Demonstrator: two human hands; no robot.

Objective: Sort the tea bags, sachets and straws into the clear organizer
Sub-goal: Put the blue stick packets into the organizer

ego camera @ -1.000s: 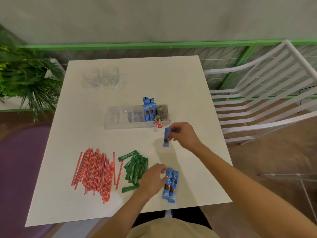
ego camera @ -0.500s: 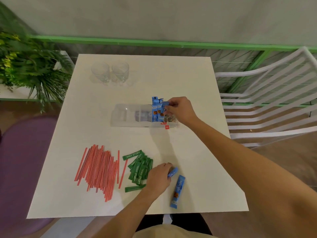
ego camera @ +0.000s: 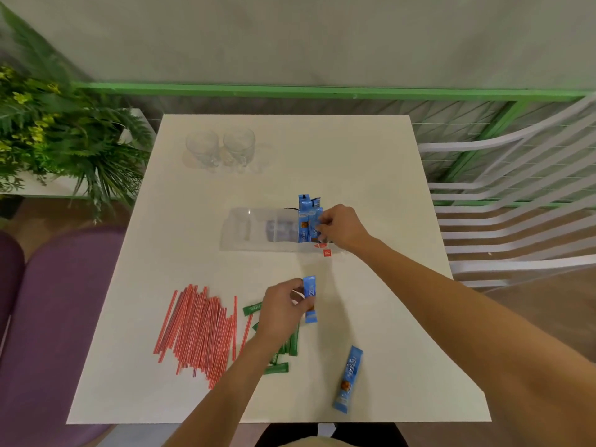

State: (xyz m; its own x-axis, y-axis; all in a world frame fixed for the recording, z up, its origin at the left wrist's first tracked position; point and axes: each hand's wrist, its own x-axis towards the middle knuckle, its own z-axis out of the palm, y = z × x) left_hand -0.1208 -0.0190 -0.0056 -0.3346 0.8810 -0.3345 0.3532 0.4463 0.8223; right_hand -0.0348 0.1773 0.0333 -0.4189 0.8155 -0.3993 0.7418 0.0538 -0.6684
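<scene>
Here, beyond the left edge of a white desk (ego camera: 371, 175), a leafy plant (ego camera: 48, 133) fills the corner. Red straws (ego camera: 200, 330) lie heaped near the desk's front-left corner, and two clear glasses (ego camera: 221, 150) stand side by side toward the back edge. Green sachets (ego camera: 276, 369) lie just beside the straws, partly hidden under a forearm. Above them the left hand (ego camera: 280, 309) holds a blue sachet (ego camera: 310, 295) off the desk, its fingers pinching the packet at mid-length. The clear organizer (ego camera: 254, 230) sits at mid-desk, its long side parallel to the front edge, with upright blue sachets (ego camera: 304, 217) packed into a compartment toward its right end. The right hand (ego camera: 342, 227) reaches over that end, its curled fingers pinching one more blue stick (ego camera: 317, 225) against the standing ones. A red tag (ego camera: 327, 252) lies at the organizer's front wall. A loose blue sachet (ego camera: 348, 379) lies flat near the front edge, toward the right. A white slatted chair (ego camera: 516, 204) stands off the right edge.
</scene>
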